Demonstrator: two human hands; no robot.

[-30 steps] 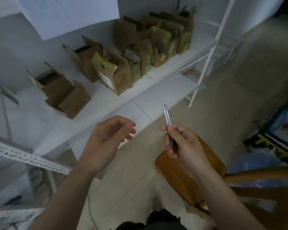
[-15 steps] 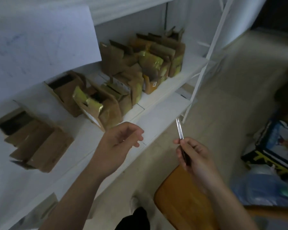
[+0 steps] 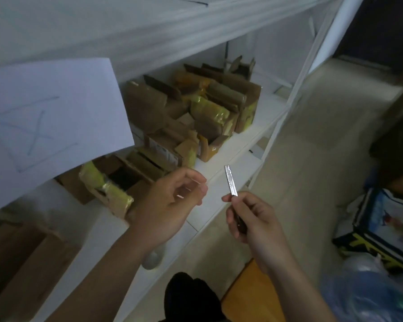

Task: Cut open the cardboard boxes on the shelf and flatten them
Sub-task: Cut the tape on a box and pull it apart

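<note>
The view has drawn nearer to the shelf (image 3: pixel 230 156) than half a second ago, so the one white paper sheet (image 3: pixel 51 126), marked with a faint cross, now fills more of the left side. Below it, one plain brown box (image 3: pixel 21 263) lies at the lower left edge. One open box with yellow tape (image 3: pixel 105 184) stands on the shelf. The left grip (image 3: pixel 170 205) has moved up just in front of this box, fingers loosely curled and apart, holding nothing. Behind stands a crowded heap of cardboard boxes (image 3: pixel 209 108); I cannot tell how many. The right grip (image 3: pixel 254 219) stays clamped on the one cutter (image 3: pixel 230 181), blade pointing up as before, clear of the shelf edge. One orange stool (image 3: pixel 249 296) sits low, and one printed bag (image 3: pixel 382 228) lies at the far right.
</note>
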